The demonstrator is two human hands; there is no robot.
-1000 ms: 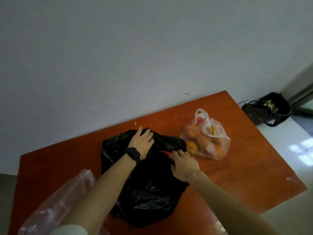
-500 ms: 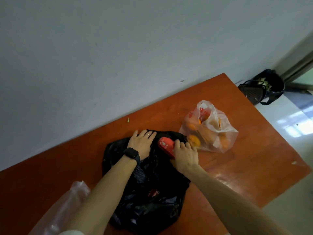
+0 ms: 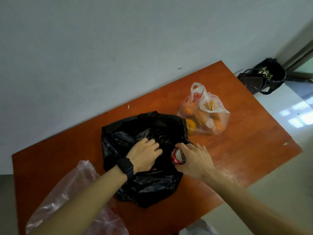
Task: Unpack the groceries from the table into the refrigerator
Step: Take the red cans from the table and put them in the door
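Orange-brown wooden table [image 3: 237, 150] against a plain grey wall, so not much to read. The see-through bag of oranges [image 3: 208, 114] has red lettering near its handle, too crumpled to make out. The red can [image 3: 177, 156] has white markings, too blurry to read.

Compared to half a second ago, the can is out of the black bag's [image 3: 152, 187] mouth and closer to the person, its silver end facing the camera. The left hand [image 3: 145, 156], with a dark watch [image 3: 125, 167] on its wrist, was flat with fingers spread. Now its fingers curl into the black plastic lower down. The right hand [image 3: 194, 160] wraps around the can, thumb on top, just over the bag's right edge.
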